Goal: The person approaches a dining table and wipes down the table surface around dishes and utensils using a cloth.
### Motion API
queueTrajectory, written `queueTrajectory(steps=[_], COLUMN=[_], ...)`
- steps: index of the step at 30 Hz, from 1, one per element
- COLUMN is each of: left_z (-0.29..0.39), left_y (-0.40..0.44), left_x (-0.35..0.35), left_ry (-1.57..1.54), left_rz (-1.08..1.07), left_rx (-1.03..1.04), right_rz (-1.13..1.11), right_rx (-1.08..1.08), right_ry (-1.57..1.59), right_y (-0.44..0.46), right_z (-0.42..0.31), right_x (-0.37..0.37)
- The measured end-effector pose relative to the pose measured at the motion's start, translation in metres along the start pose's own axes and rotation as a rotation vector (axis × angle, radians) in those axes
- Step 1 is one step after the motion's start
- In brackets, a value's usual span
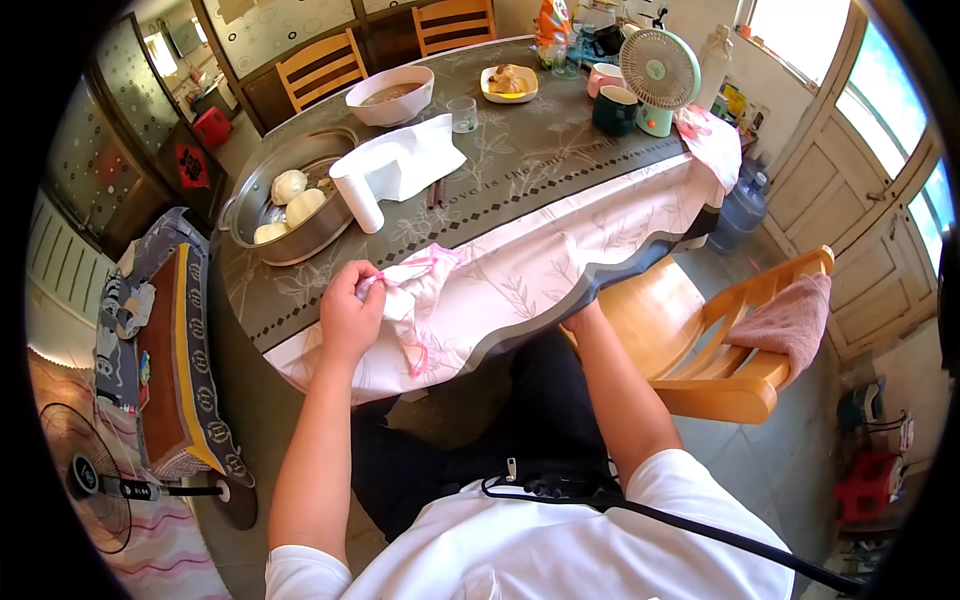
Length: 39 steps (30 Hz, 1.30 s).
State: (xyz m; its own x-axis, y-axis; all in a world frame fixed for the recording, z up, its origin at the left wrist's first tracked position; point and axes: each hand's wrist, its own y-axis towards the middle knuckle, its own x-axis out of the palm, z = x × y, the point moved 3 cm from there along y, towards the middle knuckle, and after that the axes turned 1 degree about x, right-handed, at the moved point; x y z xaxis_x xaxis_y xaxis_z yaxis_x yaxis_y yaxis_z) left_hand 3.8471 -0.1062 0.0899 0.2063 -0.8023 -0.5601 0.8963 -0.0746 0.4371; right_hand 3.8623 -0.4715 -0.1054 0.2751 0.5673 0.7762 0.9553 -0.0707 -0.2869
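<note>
My left hand (352, 310) is closed on a corner of a thin white cloth with pink edging (408, 292). The rest of that cloth hangs crumpled over the front of the tablecloth (510, 295). My right hand (587, 318) is lower, at the tablecloth's dark wavy border, beside the wooden chair (655, 310). Its fingers are hidden by the hanging border, so I cannot see whether it grips the cloth or the chair.
On the table stand a steamer pot (335, 215) with several buns, a paper roll (365, 205), chopsticks (437, 193), a bowl (392, 97), a glass (462, 115), a yellow-rimmed dish (510, 97), a dark mug (614, 112) and a small fan (657, 70). A towel (785, 325) drapes the chair back.
</note>
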Motion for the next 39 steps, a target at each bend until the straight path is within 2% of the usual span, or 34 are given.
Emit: queueTrajectory(steps=[6,10,13,16,17,20,22,25,26,27,31,36,39], left_z=[-0.003,-0.021,-0.013,0.027,0.044,0.062,0.087,0.128,0.138,0.143,0.140,0.134,0.132], left_y=[0.001,0.004,0.002,-0.005,-0.008,-0.016,-0.024,-0.032,-0.033,-0.034,-0.039,-0.039,-0.041], left_x=[0.000,-0.001,-0.005,0.004,0.008,0.031,0.045,0.056,0.060,0.064,0.079,0.081,0.081], left_ry=[-0.039,-0.149,-0.246,-0.458,-0.502,-0.450,-0.326,-0.099,-0.006,0.038,0.020,0.032,0.063], left_rz=[-0.021,-0.052,-0.042,-0.010,-0.041,-0.257,-0.405,-0.569,-0.610,-0.660,-0.671,-0.691,-0.785], left_rx=[-0.011,-0.018,-0.027,0.053,0.010,-0.040,0.039,0.051,0.057,0.050,0.087,0.100,0.020], right_rz=[-0.085,-0.116,-0.355,-0.273,-0.256,-0.254,-0.313,-0.393,-0.305,-0.291,-0.316,-0.300,-0.291], right_rx=[-0.052,-0.137,-0.193,-0.215,-0.225,-0.260,-0.281,-0.318,-0.476,-0.506,-0.381,-0.353,-0.352], right_ry=[0.102,0.027,0.148,0.159,0.164,0.148,0.099,0.027,-0.371,-0.440,-0.114,-0.028,-0.007], right_y=[-0.028,-0.042,-0.028,-0.058,-0.058,-0.051,-0.047,-0.041,-0.037,-0.036,-0.032,-0.031,-0.034], right_z=[-0.015,-0.024,-0.025,-0.037,-0.036,-0.033,-0.029,-0.023,-0.023,-0.020,-0.018,-0.019,-0.020], right_x=[-0.005,0.005,-0.013,0.024,0.020,0.012,0.010,-0.001,-0.003,-0.008,-0.001,0.006,0.006])
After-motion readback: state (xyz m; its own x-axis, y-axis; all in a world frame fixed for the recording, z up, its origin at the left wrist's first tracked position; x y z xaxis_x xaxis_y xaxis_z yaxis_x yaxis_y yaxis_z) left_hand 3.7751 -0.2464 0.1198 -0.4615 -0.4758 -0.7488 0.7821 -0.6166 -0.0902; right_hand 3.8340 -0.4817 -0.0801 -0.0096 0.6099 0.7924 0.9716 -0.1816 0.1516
